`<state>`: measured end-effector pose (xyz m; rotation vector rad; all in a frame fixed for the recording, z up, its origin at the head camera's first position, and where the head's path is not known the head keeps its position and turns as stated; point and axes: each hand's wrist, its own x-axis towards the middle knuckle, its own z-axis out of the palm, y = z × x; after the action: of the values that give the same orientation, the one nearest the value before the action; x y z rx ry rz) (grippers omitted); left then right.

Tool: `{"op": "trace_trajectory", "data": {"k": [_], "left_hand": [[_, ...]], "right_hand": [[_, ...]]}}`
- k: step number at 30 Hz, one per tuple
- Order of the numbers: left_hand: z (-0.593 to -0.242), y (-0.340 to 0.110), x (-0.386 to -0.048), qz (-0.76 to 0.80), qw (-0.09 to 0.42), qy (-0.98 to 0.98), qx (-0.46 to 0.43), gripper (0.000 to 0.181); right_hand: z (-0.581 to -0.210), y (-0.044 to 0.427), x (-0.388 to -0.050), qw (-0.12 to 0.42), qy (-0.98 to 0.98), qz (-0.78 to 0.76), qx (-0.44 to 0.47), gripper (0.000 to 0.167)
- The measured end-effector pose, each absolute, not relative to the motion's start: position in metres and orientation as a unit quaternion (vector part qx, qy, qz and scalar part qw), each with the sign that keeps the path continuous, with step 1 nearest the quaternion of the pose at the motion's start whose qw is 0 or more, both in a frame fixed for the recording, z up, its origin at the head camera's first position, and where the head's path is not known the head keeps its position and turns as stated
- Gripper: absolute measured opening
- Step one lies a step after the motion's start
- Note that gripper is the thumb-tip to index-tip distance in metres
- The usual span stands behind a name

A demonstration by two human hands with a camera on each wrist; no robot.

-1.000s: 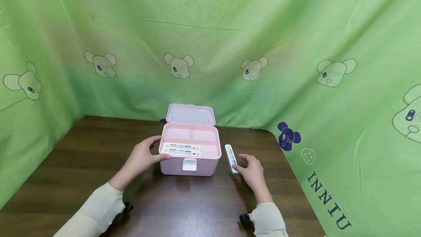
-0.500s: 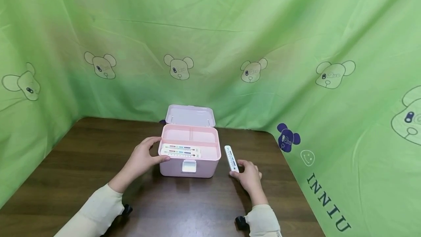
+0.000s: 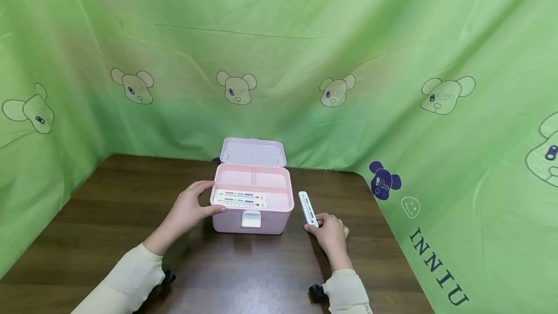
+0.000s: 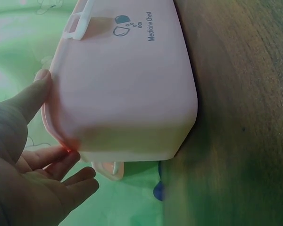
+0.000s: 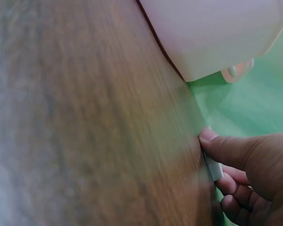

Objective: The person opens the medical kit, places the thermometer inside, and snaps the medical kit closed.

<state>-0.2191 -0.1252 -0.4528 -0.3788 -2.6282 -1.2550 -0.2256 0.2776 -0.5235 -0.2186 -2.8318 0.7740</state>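
Observation:
A pink medicine box point(image 3: 270, 219), lettered "Medicine Chest", stands on the table with its lid point(image 3: 253, 152) raised. Two slim white thermometer cases point(image 3: 240, 198) lie side by side in the front compartment of its tray. My left hand point(image 3: 188, 209) holds the box's front left corner, thumb on the front rim and fingers at the left side. To the right of the box, my right hand point(image 3: 331, 235) pinches the near end of another white thermometer case point(image 3: 307, 209) between thumb and fingers. In the right wrist view only the end of this case point(image 5: 214, 168) shows.
The brown wooden table point(image 3: 261, 275) ends against a green curtain point(image 3: 287, 38) printed with bear heads. Two smaller compartments point(image 3: 272, 177) lie behind the tray's front one. A white latch point(image 3: 251, 219) hangs on the box's front.
My right hand has closed its thumb and fingers on the near end of the loose thermometer case, which has shifted slightly. The left hand has stayed on the box.

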Motion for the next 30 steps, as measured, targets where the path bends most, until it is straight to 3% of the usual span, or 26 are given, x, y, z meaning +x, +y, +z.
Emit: {"op": "trace_trajectory", "data": {"k": [13,30], "left_hand": [[-0.455,-0.126,-0.217,-0.426,0.103,-0.890,-0.128,0.077],[-0.452,-0.124,-0.218,-0.429,0.110,-0.887,-0.130,0.076]], "right_hand": [[-0.526,0.276,-0.224,0.108,-0.953,0.268,-0.091,0.031],[-0.503,0.297,-0.227,0.139,-0.920,0.356,-0.086,0.036]]}}
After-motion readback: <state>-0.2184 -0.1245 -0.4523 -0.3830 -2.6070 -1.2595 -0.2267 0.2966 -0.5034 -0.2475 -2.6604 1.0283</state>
